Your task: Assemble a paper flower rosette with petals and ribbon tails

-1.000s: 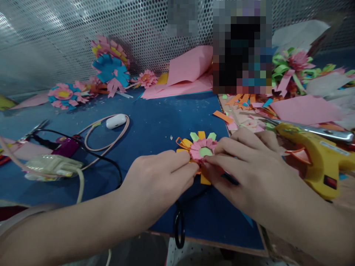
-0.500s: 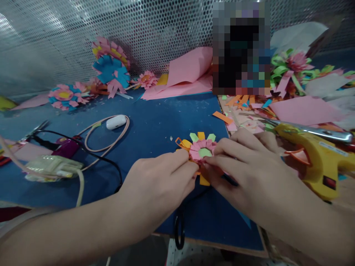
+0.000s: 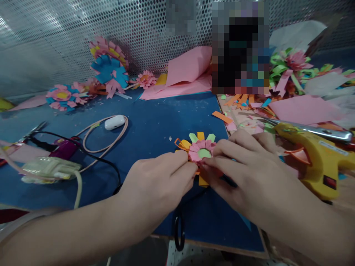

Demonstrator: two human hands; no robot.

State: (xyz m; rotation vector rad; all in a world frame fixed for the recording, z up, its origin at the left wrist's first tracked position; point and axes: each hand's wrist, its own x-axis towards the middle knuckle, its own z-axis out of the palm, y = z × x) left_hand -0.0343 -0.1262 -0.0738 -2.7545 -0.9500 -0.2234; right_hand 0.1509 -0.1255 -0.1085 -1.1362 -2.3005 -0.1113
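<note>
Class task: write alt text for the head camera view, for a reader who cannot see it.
Two bare hands, left hand and right hand, pinch a small pink, yellow and green paper flower on a blue table. A yellow glue gun lies right; finished paper flowers lean against the perforated wall.

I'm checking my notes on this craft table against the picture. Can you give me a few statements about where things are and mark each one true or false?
1. Both hands, the left hand and the right hand, pinch the paper flower. True.
2. The flower's centre is blue. False: it is pale green, ringed by pink petals.
3. The yellow glue gun lies to the right of the right hand. True.
4. The white earbud case sits inside the pink cable loop, on the blue mat. True.
5. The right hand grips the glue gun. False: it lies untouched beside that hand.
</note>
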